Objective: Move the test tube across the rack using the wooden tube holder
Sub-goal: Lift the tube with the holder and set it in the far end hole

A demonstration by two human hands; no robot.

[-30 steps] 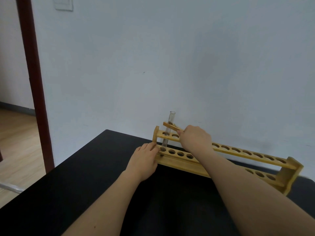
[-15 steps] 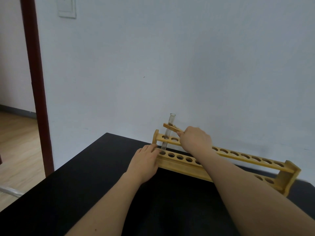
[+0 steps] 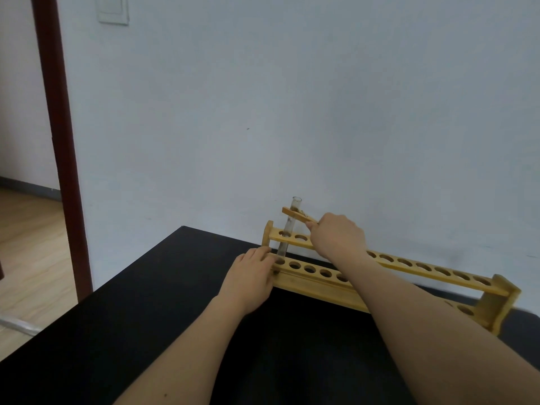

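Note:
A long yellow wooden rack (image 3: 415, 268) with two rows of holes lies on the black table (image 3: 146, 331) near the wall. A clear glass test tube (image 3: 289, 226) stands slightly tilted in the leftmost hole of the upper bar. The wooden tube holder (image 3: 295, 214) is clamped around the tube near its mouth. My right hand (image 3: 336, 238) grips the holder's handle end. My left hand (image 3: 251, 276) rests palm down against the rack's left end, fingers on the lower bar.
A pale wall stands right behind the rack. A dark red door frame (image 3: 58, 141) rises at the left, with wooden floor (image 3: 26, 252) beyond. The table's left edge runs diagonally from the rack toward the lower left.
The view has shifted a little, so the rack sits lower in the frame. Hands, holder and tube keep the same pose relative to the rack.

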